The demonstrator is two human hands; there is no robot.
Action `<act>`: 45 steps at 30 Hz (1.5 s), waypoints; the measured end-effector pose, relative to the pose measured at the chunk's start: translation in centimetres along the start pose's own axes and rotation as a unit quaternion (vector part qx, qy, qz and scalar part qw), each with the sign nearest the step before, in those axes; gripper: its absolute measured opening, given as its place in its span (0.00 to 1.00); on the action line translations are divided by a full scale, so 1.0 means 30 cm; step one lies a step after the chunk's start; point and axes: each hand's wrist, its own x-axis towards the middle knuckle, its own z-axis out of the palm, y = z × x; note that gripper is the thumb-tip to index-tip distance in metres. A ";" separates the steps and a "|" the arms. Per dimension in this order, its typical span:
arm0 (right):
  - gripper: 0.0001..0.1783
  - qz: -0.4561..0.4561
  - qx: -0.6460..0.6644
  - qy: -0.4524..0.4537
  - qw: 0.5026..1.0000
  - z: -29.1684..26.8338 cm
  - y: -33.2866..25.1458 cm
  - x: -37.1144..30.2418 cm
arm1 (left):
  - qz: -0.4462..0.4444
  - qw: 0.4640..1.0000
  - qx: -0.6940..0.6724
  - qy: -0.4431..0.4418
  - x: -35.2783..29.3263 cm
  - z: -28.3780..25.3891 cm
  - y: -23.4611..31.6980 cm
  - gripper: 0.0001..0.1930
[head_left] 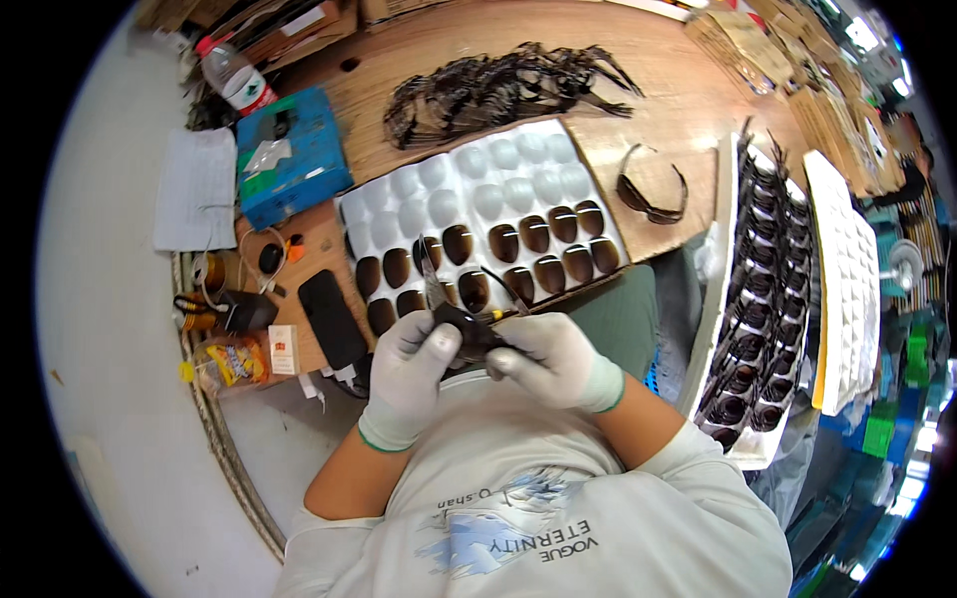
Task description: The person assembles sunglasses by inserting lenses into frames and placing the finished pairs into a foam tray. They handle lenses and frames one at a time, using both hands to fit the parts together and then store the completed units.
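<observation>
My left hand (411,364), in a white glove, is closed on one side of a dark sunglasses frame (469,334). My right hand (553,357), gloved too, pinches the other side. Two slender temple arms seem to stick up from it, over a tray. Whether lenses sit in this frame I cannot make out; my fingers hide part of it. Just beyond my hands lies the white moulded tray (473,181). Brown tinted lenses (503,242) fill its nearer rows, and its farther rows show pale domed pockets.
A heap of dark frames (498,90) lies behind the tray, sunglasses (653,199) to its right. At far right stands a tray of glasses (758,314). On the left are a phone (332,317), a blue box (291,159), a bottle (237,80) and a snack bag (237,361).
</observation>
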 end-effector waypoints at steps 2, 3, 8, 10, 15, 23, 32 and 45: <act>0.08 -0.017 -0.066 -0.011 0.998 0.004 0.038 -0.004 | 0.004 0.998 -0.059 -0.013 0.015 0.012 -0.006 0.13; 0.07 -0.025 -0.014 0.004 1.000 0.017 0.022 -0.004 | 0.013 0.994 -0.090 -0.069 0.019 -0.019 -0.015 0.14; 0.07 -0.029 0.021 -0.046 0.998 -0.005 0.007 -0.020 | 0.009 0.987 -0.106 -0.119 0.023 -0.045 -0.022 0.16; 0.07 -0.039 0.035 -0.053 0.997 -0.011 0.003 -0.024 | 0.006 0.987 -0.098 -0.125 0.022 -0.049 -0.018 0.17; 0.07 -0.048 0.074 -0.074 0.993 -0.024 -0.010 -0.033 | 0.010 0.983 -0.058 -0.176 0.038 -0.089 -0.010 0.19; 0.07 -0.089 -0.093 0.038 0.991 0.002 0.016 -0.023 | 0.033 0.994 0.100 0.011 0.004 0.021 0.021 0.15; 0.06 -0.162 -0.231 0.062 0.957 0.006 -0.033 -0.010 | 0.062 0.989 0.126 0.049 -0.012 0.042 0.049 0.10; 0.09 -0.127 -0.108 0.056 0.984 -0.025 -0.100 -0.024 | 0.107 0.973 0.190 -0.080 -0.058 0.122 0.203 0.14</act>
